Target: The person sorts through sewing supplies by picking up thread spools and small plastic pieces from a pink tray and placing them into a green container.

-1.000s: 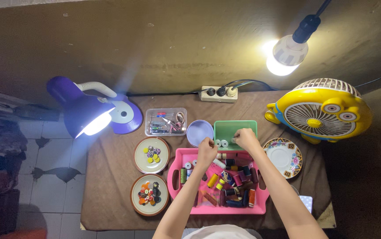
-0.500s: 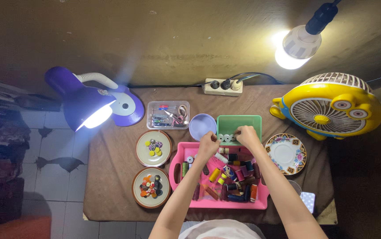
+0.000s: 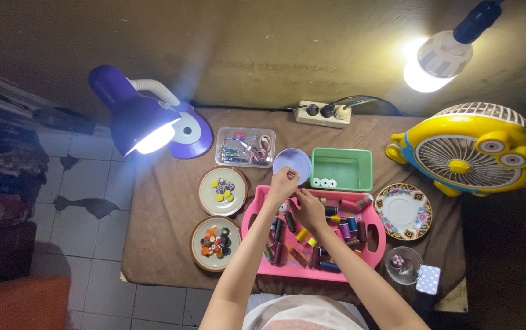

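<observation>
Brown cloth covered a small table [image 3: 165, 214] crowded with sewing supplies under lamp light.
Both hands met over the back left corner of the pink tray [image 3: 374, 250] of thread spools [image 3: 330, 229]: the left hand [image 3: 283, 184] pinched something too small to tell, the right hand [image 3: 309, 209] curled just beside it, grip unclear. Behind them, three white spools [image 3: 323, 182] lay in a green box [image 3: 341, 169].
</observation>
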